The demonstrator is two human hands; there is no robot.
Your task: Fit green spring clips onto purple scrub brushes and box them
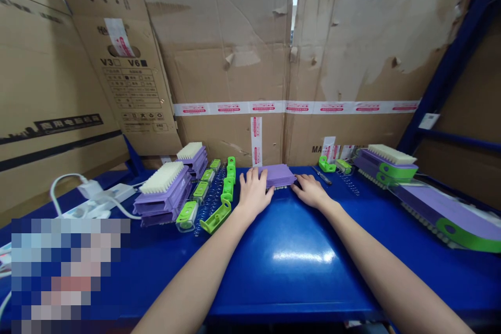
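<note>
A purple brush head (pixel 278 175) lies bristles down near the back of the blue table, with pale bristle tips showing under its front edge. My left hand (pixel 253 188) rests on its left end, fingers spread and stretched over the top. At its right end, my right hand (pixel 311 190) touches the corner with its fingertips, the fingers extended. Left of my left hand stand bright green brackets (pixel 216 216), and beside them runs a row of metal springs (pixel 211 193). Green pieces in clear housings (pixel 187 215) form another row.
Purple brush heads (pixel 162 193) are stacked at left, bristles up. On the right are another brush stack (pixel 385 164) and a purple-green brush (pixel 450 214). A screwdriver-like tool (pixel 321 175) lies behind my right hand. Cardboard (pixel 235 62) walls the back; a power strip (pixel 97 201) sits left.
</note>
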